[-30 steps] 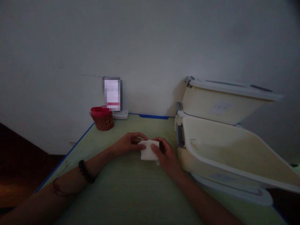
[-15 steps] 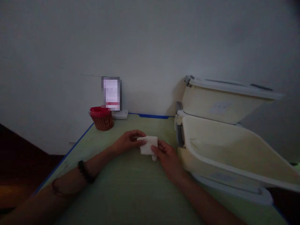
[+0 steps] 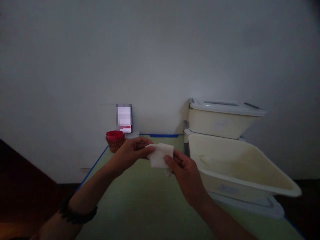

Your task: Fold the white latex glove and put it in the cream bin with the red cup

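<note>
A small folded white cloth (image 3: 160, 155) is held in the air above the pale green table (image 3: 140, 206), between both hands. My left hand (image 3: 130, 151) pinches its left edge with closed fingers. My right hand (image 3: 186, 173) grips its lower right corner with thumb and fingers pressed together. A dark bead bracelet (image 3: 75, 213) sits on my left wrist.
Two cream plastic bins stand at the right: an open lower bin (image 3: 240, 170) and a lidded upper bin (image 3: 222, 116). A red woven basket (image 3: 115, 140) and a small standing card (image 3: 124, 118) sit at the table's far edge by the white wall. Blue tape edges the table.
Both hands have lifted the white cloth off the table and toward me. The view has tilted up, so the bins and basket look smaller and lower.
</note>
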A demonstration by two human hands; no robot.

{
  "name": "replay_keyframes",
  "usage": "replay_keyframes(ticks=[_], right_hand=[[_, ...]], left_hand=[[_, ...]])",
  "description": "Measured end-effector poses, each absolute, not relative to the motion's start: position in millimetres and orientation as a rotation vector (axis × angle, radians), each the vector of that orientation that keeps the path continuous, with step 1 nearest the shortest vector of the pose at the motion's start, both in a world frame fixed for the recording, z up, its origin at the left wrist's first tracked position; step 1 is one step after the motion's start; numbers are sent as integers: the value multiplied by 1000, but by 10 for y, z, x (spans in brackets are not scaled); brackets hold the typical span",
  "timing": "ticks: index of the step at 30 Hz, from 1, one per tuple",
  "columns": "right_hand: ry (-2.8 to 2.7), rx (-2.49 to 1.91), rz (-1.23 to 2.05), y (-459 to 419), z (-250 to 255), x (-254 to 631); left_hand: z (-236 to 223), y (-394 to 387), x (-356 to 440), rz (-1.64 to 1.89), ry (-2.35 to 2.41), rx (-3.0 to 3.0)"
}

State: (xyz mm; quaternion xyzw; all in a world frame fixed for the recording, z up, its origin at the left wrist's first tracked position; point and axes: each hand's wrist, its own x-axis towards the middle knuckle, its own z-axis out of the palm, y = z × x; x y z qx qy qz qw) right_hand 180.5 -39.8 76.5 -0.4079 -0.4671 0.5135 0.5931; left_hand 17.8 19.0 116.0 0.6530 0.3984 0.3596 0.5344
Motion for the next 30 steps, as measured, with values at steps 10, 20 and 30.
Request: replay_keyframes(ticks=[10, 20, 30], right_hand=[[-1158, -948, 1113, -779, 1439, 2549], [-1008, -900, 1304, -753, 1362, 3393], [-936, -1143, 1368, -370, 1163, 4027]], left_hand=[[1631, -70, 924, 873, 680, 1634], [1590, 184, 1786, 637, 572, 1741], [1257, 548, 2216, 554, 534, 1926]])
